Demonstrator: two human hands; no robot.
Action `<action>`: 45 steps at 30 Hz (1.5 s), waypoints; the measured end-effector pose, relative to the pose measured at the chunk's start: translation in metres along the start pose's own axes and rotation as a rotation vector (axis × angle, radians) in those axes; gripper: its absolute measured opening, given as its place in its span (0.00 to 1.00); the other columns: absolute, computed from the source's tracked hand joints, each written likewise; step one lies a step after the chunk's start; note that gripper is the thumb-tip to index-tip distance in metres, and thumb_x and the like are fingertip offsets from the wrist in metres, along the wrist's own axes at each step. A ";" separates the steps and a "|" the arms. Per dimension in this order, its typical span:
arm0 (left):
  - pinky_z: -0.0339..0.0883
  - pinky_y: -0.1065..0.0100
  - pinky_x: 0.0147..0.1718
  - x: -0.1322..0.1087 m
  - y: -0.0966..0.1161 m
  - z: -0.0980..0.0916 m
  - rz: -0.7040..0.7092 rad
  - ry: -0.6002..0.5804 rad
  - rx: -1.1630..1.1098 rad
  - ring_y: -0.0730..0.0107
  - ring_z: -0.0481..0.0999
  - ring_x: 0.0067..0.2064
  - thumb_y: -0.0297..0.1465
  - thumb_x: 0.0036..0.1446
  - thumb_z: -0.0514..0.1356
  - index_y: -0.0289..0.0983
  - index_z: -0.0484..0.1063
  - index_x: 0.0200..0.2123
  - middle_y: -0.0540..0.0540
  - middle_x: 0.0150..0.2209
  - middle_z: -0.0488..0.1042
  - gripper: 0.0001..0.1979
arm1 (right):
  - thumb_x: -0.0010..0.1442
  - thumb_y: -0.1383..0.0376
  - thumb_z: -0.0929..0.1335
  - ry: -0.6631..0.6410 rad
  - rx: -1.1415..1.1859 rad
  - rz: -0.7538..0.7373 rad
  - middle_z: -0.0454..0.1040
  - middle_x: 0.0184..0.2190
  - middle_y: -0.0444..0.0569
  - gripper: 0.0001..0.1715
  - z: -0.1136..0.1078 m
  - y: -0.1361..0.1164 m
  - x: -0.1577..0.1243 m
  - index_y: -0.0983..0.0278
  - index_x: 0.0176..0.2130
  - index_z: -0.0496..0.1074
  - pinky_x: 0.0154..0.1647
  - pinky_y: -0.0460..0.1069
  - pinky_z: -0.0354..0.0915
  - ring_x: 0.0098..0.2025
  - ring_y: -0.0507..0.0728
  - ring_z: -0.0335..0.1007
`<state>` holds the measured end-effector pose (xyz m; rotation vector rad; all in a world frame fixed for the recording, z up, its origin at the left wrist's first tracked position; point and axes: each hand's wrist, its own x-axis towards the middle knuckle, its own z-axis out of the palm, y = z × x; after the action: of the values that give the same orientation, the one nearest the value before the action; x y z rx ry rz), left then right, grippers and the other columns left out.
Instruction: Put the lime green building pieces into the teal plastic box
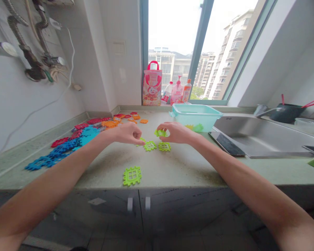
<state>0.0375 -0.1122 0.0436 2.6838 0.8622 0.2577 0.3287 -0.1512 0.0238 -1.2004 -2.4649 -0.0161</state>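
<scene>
My right hand [176,131] is closed on a lime-green plastic building piece [161,132] with notched edges, held between thumb and fingers just above the counter. My left hand [129,133] has its fingers curled, and another green piece [141,140] shows at its fingertips, mostly covered by the hand. Between and below the hands lie two flat green window-pattern pieces, a left one [150,146] and a right one [164,146]. A larger-looking green piece [132,176] rests near the counter's front edge.
Blue pieces [51,155], light-blue ones [89,135], and red and orange ones [110,123] spread along the left wall. A teal tub [199,111] with yellow and green pieces stands behind my right hand. A phone [226,143] lies beside the sink [261,136].
</scene>
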 end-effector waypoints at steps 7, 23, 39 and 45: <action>0.52 0.68 0.20 -0.019 0.056 0.009 0.007 -0.602 -0.321 0.71 0.65 0.21 0.49 0.40 0.80 0.40 0.74 0.24 0.54 0.20 0.72 0.24 | 0.65 0.59 0.75 0.046 0.142 -0.192 0.81 0.51 0.53 0.22 0.024 -0.016 0.003 0.59 0.58 0.78 0.58 0.53 0.68 0.52 0.60 0.78; 0.54 0.68 0.25 -0.009 0.009 -0.009 -0.176 -0.336 0.087 0.68 0.68 0.29 0.53 0.44 0.74 0.39 0.73 0.29 0.52 0.26 0.72 0.25 | 0.62 0.60 0.76 -0.119 0.194 -0.180 0.84 0.47 0.50 0.19 0.030 -0.019 0.004 0.60 0.53 0.81 0.52 0.50 0.68 0.46 0.58 0.79; 0.71 0.62 0.47 -0.005 -0.006 -0.007 0.073 0.059 0.050 0.59 0.77 0.47 0.34 0.48 0.68 0.39 0.74 0.51 0.44 0.49 0.79 0.25 | 0.57 0.59 0.76 -0.284 0.150 0.078 0.85 0.43 0.48 0.19 -0.026 0.005 -0.005 0.60 0.49 0.83 0.40 0.48 0.67 0.39 0.57 0.78; 0.72 0.60 0.51 0.005 -0.022 0.009 0.211 0.218 0.098 0.57 0.78 0.49 0.31 0.49 0.67 0.39 0.75 0.48 0.44 0.48 0.78 0.21 | 0.57 0.58 0.77 -0.367 0.134 0.113 0.85 0.47 0.51 0.23 -0.018 -0.002 -0.004 0.58 0.52 0.82 0.43 0.49 0.70 0.44 0.60 0.81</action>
<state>0.0322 -0.0939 0.0277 2.8799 0.6631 0.5792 0.3362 -0.1587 0.0394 -1.3824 -2.6460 0.4303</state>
